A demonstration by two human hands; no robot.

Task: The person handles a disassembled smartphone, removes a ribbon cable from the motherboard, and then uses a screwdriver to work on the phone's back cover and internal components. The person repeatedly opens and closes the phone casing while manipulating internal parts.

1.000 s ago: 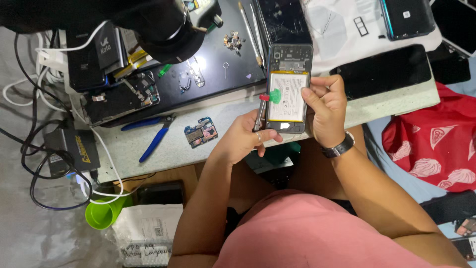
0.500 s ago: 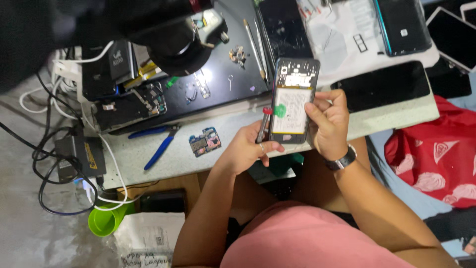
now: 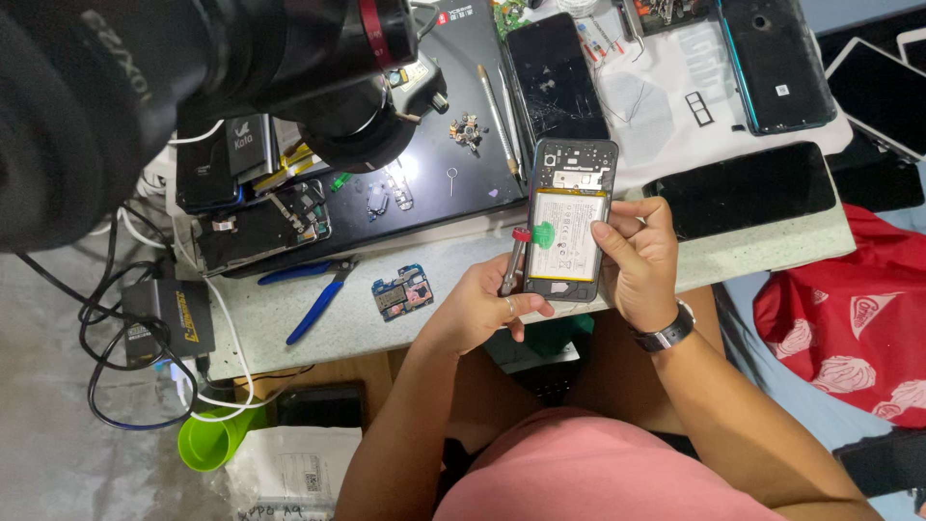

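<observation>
Opened phone (image 3: 567,224), back off, now nearer frame centre than a second ago; right hand (image 3: 639,256) clasps its edge, left hand (image 3: 487,304) grips red-tipped tool (image 3: 513,260) alongside.

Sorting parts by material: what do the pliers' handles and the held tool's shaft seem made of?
Pliers: handles look like blue rubber or plastic sleeves, matte, evenly coloured. Tool in the left hand: shaft looks like grey metal with a dull sheen, its tip red, probably plastic.

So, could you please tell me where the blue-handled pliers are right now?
In the head view, the blue-handled pliers lie on the pale speckled worktop, left of the small blue circuit board and below the black mat.
</observation>
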